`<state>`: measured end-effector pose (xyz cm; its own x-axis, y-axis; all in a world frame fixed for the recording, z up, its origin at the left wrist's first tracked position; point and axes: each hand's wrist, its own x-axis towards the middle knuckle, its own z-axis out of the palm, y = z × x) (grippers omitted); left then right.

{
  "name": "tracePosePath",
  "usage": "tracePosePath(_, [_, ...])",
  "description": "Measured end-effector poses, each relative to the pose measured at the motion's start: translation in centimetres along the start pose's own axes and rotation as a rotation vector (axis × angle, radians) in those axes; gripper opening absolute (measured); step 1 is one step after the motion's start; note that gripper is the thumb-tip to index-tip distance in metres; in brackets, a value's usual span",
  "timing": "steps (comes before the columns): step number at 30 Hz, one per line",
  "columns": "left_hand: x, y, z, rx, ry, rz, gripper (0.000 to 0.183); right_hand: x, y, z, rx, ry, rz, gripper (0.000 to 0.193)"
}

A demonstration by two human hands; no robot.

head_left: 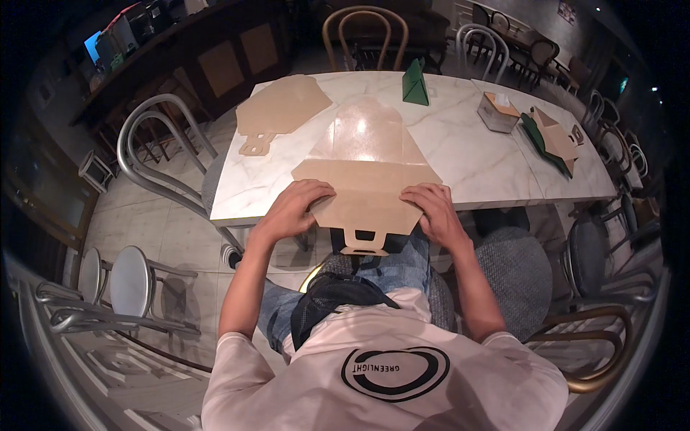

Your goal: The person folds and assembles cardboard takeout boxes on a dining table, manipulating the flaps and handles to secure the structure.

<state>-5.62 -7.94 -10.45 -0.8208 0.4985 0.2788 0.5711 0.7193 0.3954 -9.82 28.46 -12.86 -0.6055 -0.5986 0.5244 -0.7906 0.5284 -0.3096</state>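
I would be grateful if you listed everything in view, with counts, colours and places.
Handled sheet: one, brown, between both hands, over the table's near edge
Flat sheet: at least one, brown, table's far left
Folded piece: one, green, far side of table
Tissue box: one, grey with wood-coloured top, table's right
Folded card pieces: count unclear, green and brown, right end
Tabletop: white marbled, ahead
Chairs: several, silver, gold-coloured and dark, around the room
Counter: one, dark, upper left
Floor: pale, below
T-shirt: one, white, on the person
Jeans: blue, below the table edge
Left hand: one, sheet's left edge
Right hand: one, sheet's right edge
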Motion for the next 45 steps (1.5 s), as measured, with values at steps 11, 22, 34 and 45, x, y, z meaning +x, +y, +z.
tracePosePath(11, [3.4, 0.4, 1.5, -0.178, 0.298, -0.467, 0.055, 4.7, -0.9, 2.0, 0.216, 0.205, 0.485, 0.055])
tracePosePath(22, [7.1, 4.1, 3.5, 0.068, 0.063, 0.308, 0.064, 3.0, 9.6, 2.4, 0.814, 0.306, 0.345, 0.016])
tracePosePath(34, [13.6, 4.6, 7.6, 0.351, -0.116, -0.103, 0.098, 7.5, 4.5, -0.2, 1.182, 0.186, 0.233, 0.038])
tracePosePath(45, [14.0, 4.0, 8.0, 0.307, -0.062, -0.150, 0.106, 10.8, 8.6, 2.1, 1.401, -0.002, 0.784, 0.056])
